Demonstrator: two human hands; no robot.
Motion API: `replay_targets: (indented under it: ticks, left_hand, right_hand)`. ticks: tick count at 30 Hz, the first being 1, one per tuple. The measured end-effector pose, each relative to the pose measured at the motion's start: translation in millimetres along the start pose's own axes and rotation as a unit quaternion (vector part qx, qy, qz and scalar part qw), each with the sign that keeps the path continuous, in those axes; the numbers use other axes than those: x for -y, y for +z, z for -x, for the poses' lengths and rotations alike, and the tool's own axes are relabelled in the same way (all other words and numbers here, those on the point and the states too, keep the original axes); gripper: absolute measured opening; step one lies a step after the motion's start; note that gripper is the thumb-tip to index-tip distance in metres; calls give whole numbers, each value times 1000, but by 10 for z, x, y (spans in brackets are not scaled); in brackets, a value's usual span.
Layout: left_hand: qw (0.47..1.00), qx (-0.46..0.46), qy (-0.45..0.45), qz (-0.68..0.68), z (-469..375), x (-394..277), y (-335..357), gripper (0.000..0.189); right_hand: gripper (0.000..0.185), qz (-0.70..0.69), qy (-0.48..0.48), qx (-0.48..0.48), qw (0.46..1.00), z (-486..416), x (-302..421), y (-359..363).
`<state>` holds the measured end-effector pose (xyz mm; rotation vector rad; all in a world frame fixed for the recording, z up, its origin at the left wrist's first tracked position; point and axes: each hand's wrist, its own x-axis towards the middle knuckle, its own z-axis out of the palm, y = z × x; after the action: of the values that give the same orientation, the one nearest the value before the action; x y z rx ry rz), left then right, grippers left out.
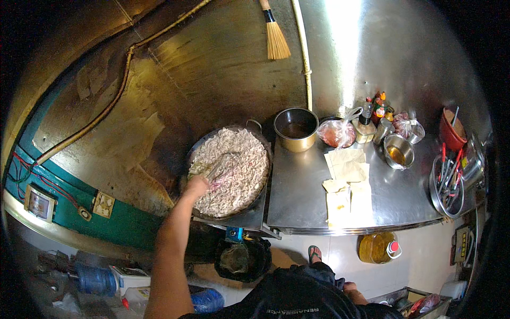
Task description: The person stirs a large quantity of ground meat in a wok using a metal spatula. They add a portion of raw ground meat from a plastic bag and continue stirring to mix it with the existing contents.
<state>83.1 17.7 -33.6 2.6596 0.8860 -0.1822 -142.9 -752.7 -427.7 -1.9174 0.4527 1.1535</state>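
My left hand [198, 186] is closed around the handle of a metal stirring utensil [217, 167] over a large wok [189, 159]. Its far end disappears among pale, shredded pieces of food [239, 187], probably meat, that fill the wok nearly to the rim. Some pinkish bits show near the utensil. My right hand [350, 287] hangs low beside my dark clothing, partly hidden; its fingers are too unclear to read.
Right of the wok, a steel counter [295, 191] bears a deep pot [297, 143], paper sheets [346, 165], bagged food [336, 133], a small oil pot [398, 153] and a utensil bowl [434, 195]. Below stand a black-lined bin [259, 263] and an oil jug [374, 248].
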Motion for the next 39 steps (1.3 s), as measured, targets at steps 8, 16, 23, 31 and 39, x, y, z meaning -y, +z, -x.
replay_targets:
  ticks: [8, 16, 23, 31, 39]
  left_hand:
    - [999, 3, 14, -40, -81, -232, -64, 42]
    - [888, 78, 281, -354, -7, 103, -67, 26]
    - [986, 81, 38, -144, -147, 4, 184, 29]
    - [977, 110, 159, -87, 473, 203, -1129, 32]
    - [918, 141, 229, -291, 503, 516, -863, 26]
  right_hand:
    - [23, -64, 109, 16, 992, 441, 499, -78]
    - [23, -73, -21, -34, 996, -509, -25, -18]
    - [24, 91, -57, 28, 994, -345, -128, -17]
    - [15, -194, 62, 84, 975, -12, 29, -27]
    - [18, 86, -34, 20, 996, 64, 491, 36]
